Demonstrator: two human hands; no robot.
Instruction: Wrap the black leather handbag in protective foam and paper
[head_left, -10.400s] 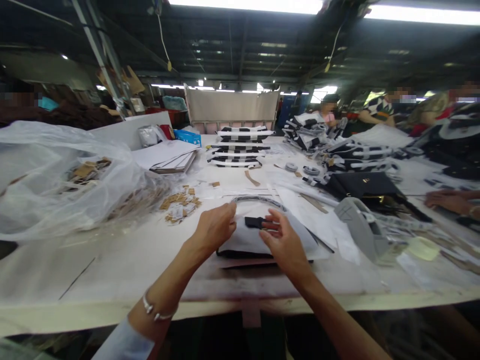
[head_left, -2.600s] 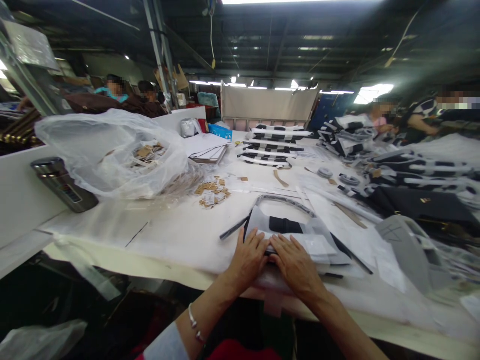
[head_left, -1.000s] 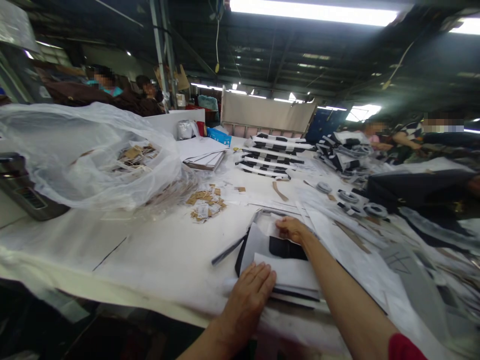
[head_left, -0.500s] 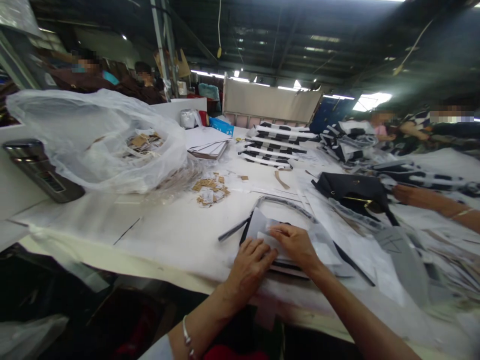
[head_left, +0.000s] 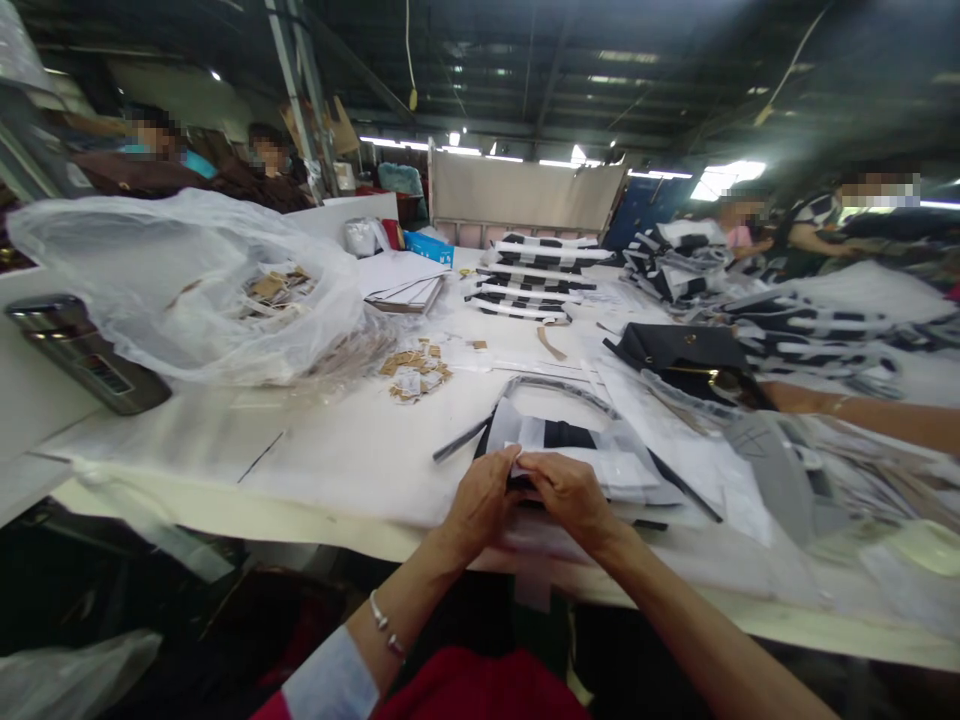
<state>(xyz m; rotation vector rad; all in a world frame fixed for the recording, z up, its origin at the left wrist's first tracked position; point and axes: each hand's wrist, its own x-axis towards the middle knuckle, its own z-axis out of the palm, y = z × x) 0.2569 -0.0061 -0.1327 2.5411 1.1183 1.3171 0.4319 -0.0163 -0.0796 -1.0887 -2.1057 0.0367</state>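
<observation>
On the table in front of me lies a handbag, black with white wrapping sheet over it. Its handle, covered in clear plastic, arches away from me. My left hand is closed in a pinch at the bag's near edge. Right beside it, my right hand pinches the same edge, with the fingertips of both hands nearly meeting. What exactly lies between the fingers is hidden, but the white sheet runs into them. A dark strap sticks out to the right of the bag.
A large clear plastic bag of tags stands left, near a dark flask. Small brown tags lie in a pile. Wrapped checked pieces are stacked behind. At right, a co-worker's arm reaches by a black handbag.
My right hand has come down from the bag's middle to its near edge beside my left hand. The sheet has shifted, baring a black patch. The co-worker's arm has moved, and the view has tilted slightly.
</observation>
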